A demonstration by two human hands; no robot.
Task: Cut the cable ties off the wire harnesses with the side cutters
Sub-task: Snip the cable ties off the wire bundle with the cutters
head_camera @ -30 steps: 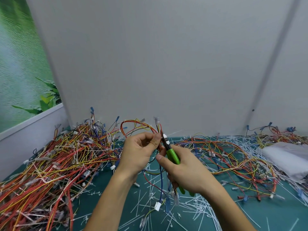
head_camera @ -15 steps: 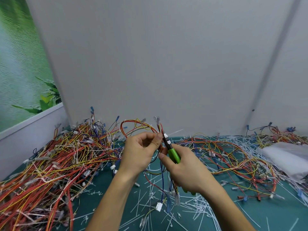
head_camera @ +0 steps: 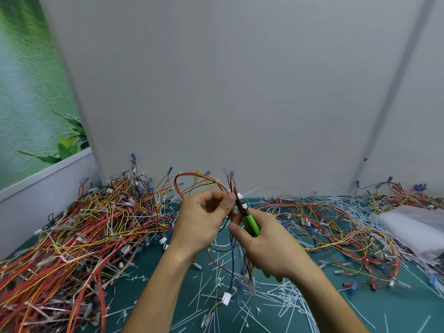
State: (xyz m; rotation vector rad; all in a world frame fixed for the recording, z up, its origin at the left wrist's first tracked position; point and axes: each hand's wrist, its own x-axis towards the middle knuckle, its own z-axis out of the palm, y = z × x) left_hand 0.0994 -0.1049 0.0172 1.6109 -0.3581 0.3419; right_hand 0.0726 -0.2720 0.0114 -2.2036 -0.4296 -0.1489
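Over mat — green-handled side cutters | red-yellow harness, pinched

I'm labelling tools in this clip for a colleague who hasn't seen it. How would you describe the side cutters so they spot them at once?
On the teal table, find the two hands at its middle. The side cutters sit in the right hand, tip against the wire bundle the left hand pinches. Their bright green handles stand out from the thin wires.
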